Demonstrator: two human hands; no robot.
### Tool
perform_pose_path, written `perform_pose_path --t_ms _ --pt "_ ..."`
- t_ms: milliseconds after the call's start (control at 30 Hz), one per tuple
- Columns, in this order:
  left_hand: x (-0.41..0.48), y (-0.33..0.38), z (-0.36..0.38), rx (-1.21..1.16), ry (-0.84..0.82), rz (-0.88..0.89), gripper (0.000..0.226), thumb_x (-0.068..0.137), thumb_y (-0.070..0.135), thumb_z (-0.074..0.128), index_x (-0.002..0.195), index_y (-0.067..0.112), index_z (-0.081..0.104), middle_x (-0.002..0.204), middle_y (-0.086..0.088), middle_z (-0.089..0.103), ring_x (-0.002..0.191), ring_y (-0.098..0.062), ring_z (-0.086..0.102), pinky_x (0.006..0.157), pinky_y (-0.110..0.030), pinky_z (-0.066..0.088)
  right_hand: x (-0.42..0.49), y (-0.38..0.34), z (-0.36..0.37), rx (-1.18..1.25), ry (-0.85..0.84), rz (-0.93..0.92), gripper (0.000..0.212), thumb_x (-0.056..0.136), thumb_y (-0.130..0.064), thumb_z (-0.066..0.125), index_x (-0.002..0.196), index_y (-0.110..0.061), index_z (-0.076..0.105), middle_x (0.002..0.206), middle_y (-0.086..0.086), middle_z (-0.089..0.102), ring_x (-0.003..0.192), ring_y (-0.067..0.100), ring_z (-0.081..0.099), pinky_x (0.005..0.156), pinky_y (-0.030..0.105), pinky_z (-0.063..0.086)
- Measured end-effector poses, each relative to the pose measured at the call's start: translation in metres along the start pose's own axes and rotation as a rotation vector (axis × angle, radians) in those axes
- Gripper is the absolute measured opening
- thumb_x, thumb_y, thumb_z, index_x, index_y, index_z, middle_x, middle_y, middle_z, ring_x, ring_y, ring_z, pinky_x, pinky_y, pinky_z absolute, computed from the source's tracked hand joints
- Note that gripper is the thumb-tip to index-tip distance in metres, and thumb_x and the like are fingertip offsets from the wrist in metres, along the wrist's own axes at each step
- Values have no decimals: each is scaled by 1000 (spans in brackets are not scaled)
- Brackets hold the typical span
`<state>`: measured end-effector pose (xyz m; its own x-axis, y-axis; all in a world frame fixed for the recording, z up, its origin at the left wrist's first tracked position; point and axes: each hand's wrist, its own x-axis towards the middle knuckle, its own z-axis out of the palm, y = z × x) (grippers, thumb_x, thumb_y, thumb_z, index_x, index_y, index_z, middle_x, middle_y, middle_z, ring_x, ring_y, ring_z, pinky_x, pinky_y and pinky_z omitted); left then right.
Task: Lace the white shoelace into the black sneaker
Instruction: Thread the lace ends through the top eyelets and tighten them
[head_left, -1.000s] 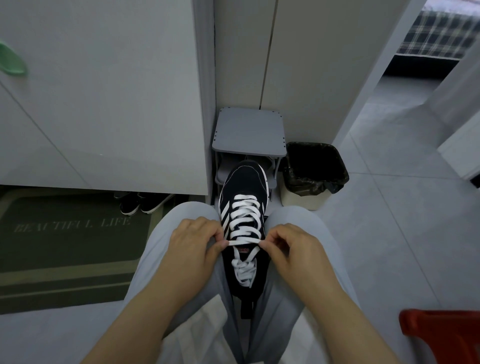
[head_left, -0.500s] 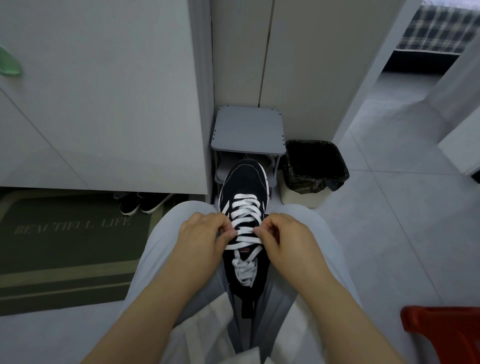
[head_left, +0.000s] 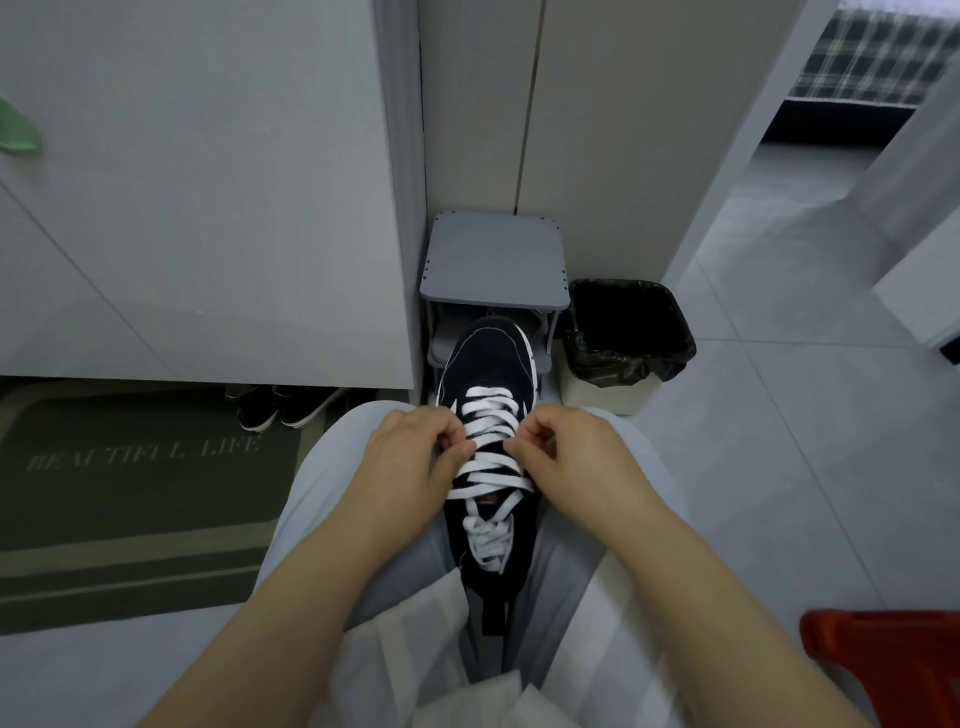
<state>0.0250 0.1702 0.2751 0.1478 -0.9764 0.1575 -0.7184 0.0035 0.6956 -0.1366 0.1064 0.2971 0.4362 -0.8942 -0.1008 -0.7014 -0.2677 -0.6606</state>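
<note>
Cannot make out the fingertips: left hand (head_left: 410, 462) and right hand (head_left: 571, 457) curled, each pinching the white shoelace (head_left: 488, 415) at the middle rows of the black sneaker (head_left: 488, 364), held between the thighs, toe pointing away. Cannot read small red tag (head_left: 487, 500) on tongue. Read "BEAUTIFUL LIFE" on green doormat (head_left: 140, 457). Noted dark shoes (head_left: 285, 408) half hidden under cabinet; red object (head_left: 883, 660) cut off at lower right.
</note>
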Motion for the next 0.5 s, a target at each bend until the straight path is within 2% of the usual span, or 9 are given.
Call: perform_pose_path --t_ms 67,167,300,400,500 --pt "-1 -5 -1 -24 -5 9 21 88 28 52 68 33 45 70 14 49 74 -14 44 69 -26 30 -1 3 -3 45 -36 -1 15 85 -29 64 74 -21 60 69 -5 62 65 9 57 66 26 49" --pt "-1 -7 -2 -68 8 -1 21 88 22 56 72 32 48 75 13 52 78 -15 47 70 -25 33 -1 5 -10 87 -70 1 16 82 -32 68 72 -22 61 68 -7 61 62 5 54 60 17 45" --pt "11 -1 -2 -139 68 -31 8 87 22 57 81 25 53 76 13 55 77 -12 51 68 -20 37 7 1 -6 153 59 3 22 84 -42 62 76 -22 61 71 -4 63 66 11 59 64 25 48" --pt "18 1 0 -32 3 -15 14 86 23 59 75 27 52 78 9 54 79 -12 48 68 -17 33 10 -1 3 108 113 -1 17 86 -36 62 78 -22 58 74 -5 62 66 8 55 64 26 47" --pt "18 -3 -1 -43 -20 -32 25 89 19 55 69 32 46 82 4 53 82 -14 46 70 -17 31 10 1 6 67 117 -27 14 88 -28 59 78 -19 57 70 -3 61 64 10 53 64 25 45"
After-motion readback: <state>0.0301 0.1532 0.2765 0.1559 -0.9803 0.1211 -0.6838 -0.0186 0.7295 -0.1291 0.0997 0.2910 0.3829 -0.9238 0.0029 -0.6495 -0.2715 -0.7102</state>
